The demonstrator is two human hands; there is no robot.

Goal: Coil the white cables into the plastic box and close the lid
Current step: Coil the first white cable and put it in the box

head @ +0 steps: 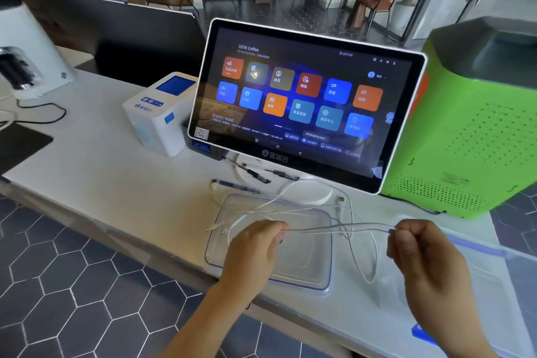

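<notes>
Several thin white cables (334, 228) are stretched in a bunch between my two hands. My left hand (252, 244) is pinched on one end of the bunch and my right hand (418, 244) on the other. Loose loops trail back toward the screen stand and hang down on the right; one USB plug (341, 200) lies on the counter. Under the cables a clear flat lid with a blue rim (319, 282) rests on the counter. The clear plastic box (494, 270), with a blue clip, stands at the right, partly behind my right arm.
A tilted touchscreen terminal (305, 102) stands just behind the lid, with pens (255, 176) at its foot. A white receipt printer (157, 113) sits to its left and a green machine (470, 131) to its right. The counter edge (145, 244) runs diagonally near my left arm.
</notes>
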